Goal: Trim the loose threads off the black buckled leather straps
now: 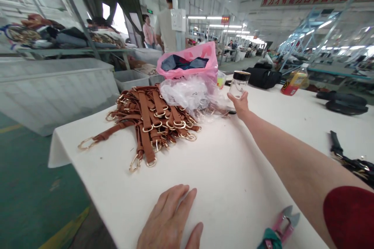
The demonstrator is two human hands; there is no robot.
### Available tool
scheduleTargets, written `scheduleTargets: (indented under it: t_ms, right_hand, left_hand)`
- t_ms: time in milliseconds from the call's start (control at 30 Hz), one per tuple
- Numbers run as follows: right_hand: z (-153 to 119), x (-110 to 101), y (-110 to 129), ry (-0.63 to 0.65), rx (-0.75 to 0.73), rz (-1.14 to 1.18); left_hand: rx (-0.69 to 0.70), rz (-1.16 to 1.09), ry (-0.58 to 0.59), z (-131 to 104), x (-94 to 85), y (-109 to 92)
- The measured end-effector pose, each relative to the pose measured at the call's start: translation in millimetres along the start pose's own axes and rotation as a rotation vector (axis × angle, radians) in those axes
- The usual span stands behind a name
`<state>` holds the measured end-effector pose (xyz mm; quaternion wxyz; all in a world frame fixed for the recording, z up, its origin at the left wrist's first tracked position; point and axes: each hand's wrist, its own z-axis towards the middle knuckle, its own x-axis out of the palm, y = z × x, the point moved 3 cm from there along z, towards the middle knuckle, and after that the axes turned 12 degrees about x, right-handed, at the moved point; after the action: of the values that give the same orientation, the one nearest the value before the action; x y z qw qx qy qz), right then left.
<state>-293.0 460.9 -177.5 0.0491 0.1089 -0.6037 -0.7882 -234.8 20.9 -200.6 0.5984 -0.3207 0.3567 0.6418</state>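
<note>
My right hand [240, 103] reaches far across the white table [216, 171], its fingers wrapped round the lower part of a clear jar [238, 85] with a dark lid. Near the front edge my left hand [171, 220] lies with its fingers spread and nothing in it. Beyond my left hand is a heap of brown straps [149, 116] with gold-coloured rings and buckles. Clear plastic wrapping [189, 93] touches the heap and lies left of the jar.
Pink-handled snips [282, 227] lie at the near right. A pink bag [187, 71] of dark cloth stands behind the plastic. Farther right are a black bag [264, 76], a bottle [294, 81] and black straps [350, 163]. Grey bins [58, 89] stand at the left; people are beyond.
</note>
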Motion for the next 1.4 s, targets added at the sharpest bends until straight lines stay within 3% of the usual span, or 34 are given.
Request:
scheduleTargets:
  t_ms: [133, 267, 400, 533, 600, 667, 800, 867, 967, 1133, 1400]
  right_hand:
    - [-11, -21, 10, 0.116, 0.117, -0.083]
    - [-48, -63, 22, 0.197, 0.222, -0.191]
    - [-125, -124, 49, 0.377, 0.228, -0.236]
    - [-225, -211, 75, 0.509, 0.161, -0.266]
    - [-270, -258, 78, 0.515, 0.053, -0.387]
    - [-305, -301, 74, 0.460, -0.037, -0.534]
    - [-342, -365, 56, 0.251, -0.074, -0.771]
    - [-348, -379, 49, 0.213, -0.045, -0.857]
    - [-349, -379, 48, 0.229, -0.017, -0.950]
    - [-350, -370, 58, 0.303, -0.003, -0.999]
    - [-364, -388, 53, 0.270, 0.046, -0.865]
  left_hand:
    - [-0.203, -0.112, 0.009, 2, -2.2, -1]
    - [-0.331, -0.213, 0.038, 5, -0.2, -1]
    - [-0.345, -0.265, 0.075, 8, 2.5, 6]
    - [-0.339, -0.291, 0.096, 17, -1.1, 5]
    - [-0.326, -0.304, 0.097, 31, -2.6, -13]
    - [-0.284, -0.333, 0.099, 51, -2.7, -44]
    - [-0.155, -0.370, 0.147, 93, 1.1, -117]
    - [-0.129, -0.338, 0.190, 106, 4.8, -139]
    - [-0.142, -0.254, 0.239, 113, 8.5, -152]
    - [-0.188, -0.151, 0.271, 100, 2.2, -159]
    - [-0.176, -0.217, 0.238, 90, -15.6, -188]
